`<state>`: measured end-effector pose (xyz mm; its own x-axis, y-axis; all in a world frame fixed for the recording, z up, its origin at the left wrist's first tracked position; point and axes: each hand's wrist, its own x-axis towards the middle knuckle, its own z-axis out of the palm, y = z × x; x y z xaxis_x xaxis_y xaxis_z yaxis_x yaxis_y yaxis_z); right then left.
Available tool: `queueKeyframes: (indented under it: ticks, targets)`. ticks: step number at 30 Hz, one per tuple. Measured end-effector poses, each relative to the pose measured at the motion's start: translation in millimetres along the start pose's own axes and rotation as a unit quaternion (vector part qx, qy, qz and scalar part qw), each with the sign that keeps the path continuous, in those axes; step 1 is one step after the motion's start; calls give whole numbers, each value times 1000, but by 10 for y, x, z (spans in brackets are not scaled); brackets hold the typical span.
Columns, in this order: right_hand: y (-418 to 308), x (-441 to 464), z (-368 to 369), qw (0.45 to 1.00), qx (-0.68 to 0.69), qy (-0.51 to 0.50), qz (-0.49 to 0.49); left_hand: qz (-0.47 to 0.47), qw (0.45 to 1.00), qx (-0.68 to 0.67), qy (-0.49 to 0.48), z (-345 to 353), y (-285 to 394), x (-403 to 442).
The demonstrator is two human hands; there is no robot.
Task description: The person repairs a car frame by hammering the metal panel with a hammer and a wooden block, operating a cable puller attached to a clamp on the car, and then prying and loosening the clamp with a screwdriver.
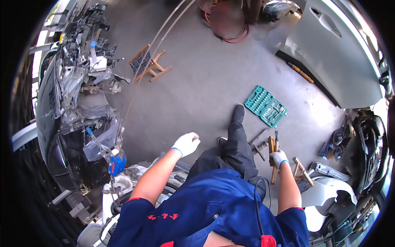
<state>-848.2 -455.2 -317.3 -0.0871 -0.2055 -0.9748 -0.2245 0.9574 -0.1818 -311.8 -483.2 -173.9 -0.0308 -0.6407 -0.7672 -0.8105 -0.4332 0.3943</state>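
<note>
The fingers of the gloved right hand (pixel 279 158) are wrapped around a wooden-handled object (pixel 271 145), which is held upright beside the right leg; its exact type cannot be told at this size. The fingers of the gloved left hand (pixel 186 145) are loosely curled, and no object is seen in their grasp. A dark metal tool (pixel 260 147) is located just beside the wooden-handled object, on the side toward the right leg. A stool (pixel 304 185) is positioned near the right forearm. Farther forward, an opened green socket case (pixel 266 106) is laid on the floor (pixel 197 82). A second stool (pixel 140 61) is placed ahead and to the left, and a grey door panel (pixel 333 57) is situated ahead to the right.
</note>
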Motion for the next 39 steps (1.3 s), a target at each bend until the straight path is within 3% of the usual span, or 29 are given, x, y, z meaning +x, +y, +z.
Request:
queueKeyframes:
  ticks: [4, 6, 7, 8, 9, 13, 18, 20, 25, 26, 28, 29, 30, 31, 34, 36, 37, 39]
  targets:
    - [-172, 973, 373, 999, -38, -21, 21, 33, 997, -62, -9, -276, 908, 623]
    - [-324, 1674, 585, 980, -194, -26, -29, 47, 996, -63, -44, -270, 1142, 926]
    - [-982, 1342, 662, 975, -220, -35, -7, 35, 994, -63, -81, -230, 1214, 1074]
    - [-751, 2114, 806, 948, -306, -60, -64, 7, 991, -68, -113, -121, 1177, 1243]
    - [-873, 2437, 954, 946, -309, -54, -79, 22, 992, -34, -120, -8, 1077, 1429]
    - [-1737, 3350, 1486, 980, -161, -40, -108, 26, 984, 30, -176, 335, 598, 1983]
    - [-2599, 4371, 2029, 975, -140, 16, -169, -25, 967, 66, -244, 468, -161, 2830]
    - [-2770, 4592, 2242, 961, -177, 117, -179, -37, 962, 71, -260, 437, -558, 3217]
    - [-2575, 5345, 2863, 942, -174, 238, -159, -135, 973, -49, -183, 177, -1342, 3798]
    - [-2525, 5447, 2983, 943, -186, 238, -140, -148, 964, -144, -170, 321, -1769, 3761]
    - [-2324, 5688, 3278, 923, -213, 293, -131, -196, 952, -112, -205, 32, -1760, 3847]
    - [-2277, 5706, 3416, 928, -230, 267, -123, -224, 937, -122, -240, -108, -1761, 3896]
    - [-2189, 5750, 3587, 927, -218, 281, -120, -217, 928, -92, -288, -321, -1673, 4029]
    - [-2085, 5850, 3724, 924, -218, 292, -114, -138, 946, -107, -272, -382, -1785, 3993]
    - [-2093, 5948, 3975, 929, -243, 272, -58, -31, 895, -370, -246, -997, -1864, 4058]
    - [-2162, 6056, 4028, 939, -258, 219, -60, -37, 868, -455, -195, -1394, -2030, 4141]
    - [-2285, 6055, 4028, 933, -320, 163, -39, -82, 845, -497, -181, -1534, -2126, 4163]
    - [-2721, 5932, 4103, 850, -523, 63, -23, -92, 835, -534, -99, -1738, -2319, 4166]
